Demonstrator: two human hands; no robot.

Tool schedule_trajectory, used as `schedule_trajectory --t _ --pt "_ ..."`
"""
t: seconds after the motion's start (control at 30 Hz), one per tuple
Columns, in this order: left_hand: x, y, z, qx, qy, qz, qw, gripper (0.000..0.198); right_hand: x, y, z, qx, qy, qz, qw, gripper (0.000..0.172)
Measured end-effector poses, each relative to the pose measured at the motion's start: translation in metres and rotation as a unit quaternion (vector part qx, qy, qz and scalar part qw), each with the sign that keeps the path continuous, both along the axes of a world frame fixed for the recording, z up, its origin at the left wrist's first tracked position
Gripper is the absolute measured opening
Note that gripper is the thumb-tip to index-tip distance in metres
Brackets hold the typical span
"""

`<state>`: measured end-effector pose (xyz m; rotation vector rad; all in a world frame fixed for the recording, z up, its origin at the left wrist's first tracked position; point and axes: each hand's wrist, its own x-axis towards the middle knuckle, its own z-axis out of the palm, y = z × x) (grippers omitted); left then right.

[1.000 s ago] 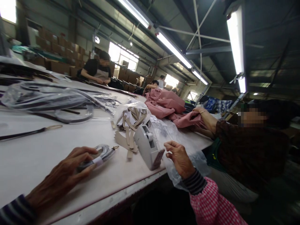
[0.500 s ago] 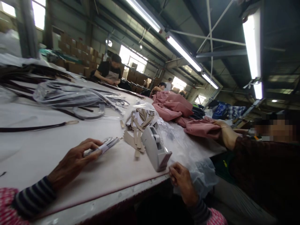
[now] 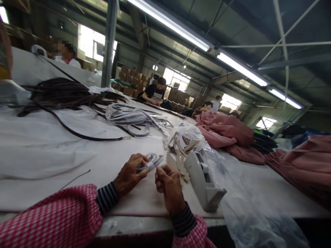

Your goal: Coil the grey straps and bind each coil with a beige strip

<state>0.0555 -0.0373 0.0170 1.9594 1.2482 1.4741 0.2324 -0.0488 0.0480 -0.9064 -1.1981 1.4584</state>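
My left hand [image 3: 131, 174] is closed round a folded bundle of thin grey-white cord [image 3: 154, 160] with a pale band about its middle. Just right of the bundle, my right hand [image 3: 169, 186] is in a pinch, its fingertips close to the band; what they hold, if anything, is too small to make out. A grey tape dispenser [image 3: 204, 182] stands on the table to the right of that hand. Behind it, beige strips [image 3: 184, 143] spill from a clear plastic bag [image 3: 190, 129].
Bagged grey straps [image 3: 129, 115] and a heap of dark straps [image 3: 60, 91] lie further back on the white table [image 3: 124, 144]. Pink fabric [image 3: 224, 127] is piled at right, with clear plastic sheeting [image 3: 240, 193] hanging over the front edge. A person [image 3: 155, 93] works across the table.
My right hand has moved from beside the tape dispenser to the cord bundle. My left hand still holds the bundle. The view has swung right, and the nearby co-worker at right is out of sight.
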Motion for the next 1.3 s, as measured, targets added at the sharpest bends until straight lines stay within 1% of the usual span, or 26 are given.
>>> schedule_trajectory --t 0.07,0.13,0.33,0.43,0.5,0.57,0.7,0.83,0.9,0.97,1.03,1.1,1.13,1.17,1.2,1.23,1.27,1.3 --pt "0.000 0.000 0.000 0.014 0.000 0.013 1.000 0.015 -0.007 0.007 -0.003 -0.012 0.000 0.004 1.000 0.041" --pt "0.001 0.000 0.000 0.019 -0.002 0.022 1.000 0.014 -0.008 0.011 -0.005 -0.020 -0.011 0.003 1.000 0.041" --pt "0.003 -0.001 0.001 0.011 -0.007 0.022 1.000 0.014 -0.005 0.016 -0.009 -0.029 -0.032 0.000 0.999 0.043" --pt "0.004 -0.002 0.001 0.001 -0.009 0.023 1.000 0.014 -0.006 0.018 -0.011 -0.055 -0.024 0.005 0.998 0.045" --pt "0.004 -0.003 0.003 -0.018 -0.023 0.013 1.000 0.016 -0.008 0.019 -0.013 -0.088 -0.012 0.015 0.996 0.048" --pt "0.003 -0.003 0.007 -0.046 -0.050 -0.005 0.998 0.019 -0.011 0.020 -0.016 -0.103 -0.001 0.021 0.994 0.048" --pt "-0.001 -0.005 0.017 -0.123 -0.125 -0.062 0.983 0.028 -0.016 0.020 -0.020 -0.077 0.014 0.006 0.997 0.049" --pt "-0.001 -0.006 0.020 -0.200 -0.227 -0.144 0.942 0.035 -0.017 0.022 -0.022 -0.010 0.009 0.020 1.000 0.047" --pt "-0.001 -0.006 0.018 -0.230 -0.266 -0.169 0.921 0.036 -0.017 0.022 -0.021 0.024 0.000 0.027 0.999 0.046" --pt "-0.001 -0.006 0.014 -0.249 -0.291 -0.184 0.905 0.037 -0.017 0.022 -0.022 0.031 -0.010 0.029 0.999 0.046" --pt "-0.002 -0.005 0.012 -0.261 -0.304 -0.191 0.896 0.038 -0.016 0.023 -0.024 0.028 -0.019 0.034 0.999 0.046" --pt "-0.003 -0.004 0.011 -0.267 -0.304 -0.188 0.895 0.038 -0.014 0.024 -0.028 0.038 -0.035 0.037 0.998 0.043" --pt "-0.004 -0.004 0.011 -0.269 -0.298 -0.185 0.897 0.039 -0.012 0.024 -0.030 0.055 -0.051 0.027 0.997 0.040" --pt "-0.005 -0.004 0.011 -0.271 -0.289 -0.180 0.901 0.039 -0.011 0.024 -0.031 0.085 -0.075 0.000 0.993 0.035" --pt "-0.006 -0.004 0.012 -0.268 -0.273 -0.175 0.907 0.039 -0.008 0.023 -0.030 0.132 -0.111 -0.044 0.984 0.029" --pt "-0.007 -0.004 0.013 -0.260 -0.252 -0.165 0.917 0.039 -0.006 0.022 -0.029 0.194 -0.155 -0.095 0.964 0.021" --pt "-0.008 -0.005 0.014 -0.245 -0.225 -0.152 0.931 0.039 -0.003 0.020 -0.026 0.269 -0.207 -0.144 0.930 0.012" --pt "-0.009 -0.005 0.014 -0.225 -0.191 -0.137 0.946 0.038 -0.001 0.017 -0.023 0.349 -0.263 -0.181 0.881 0.006"
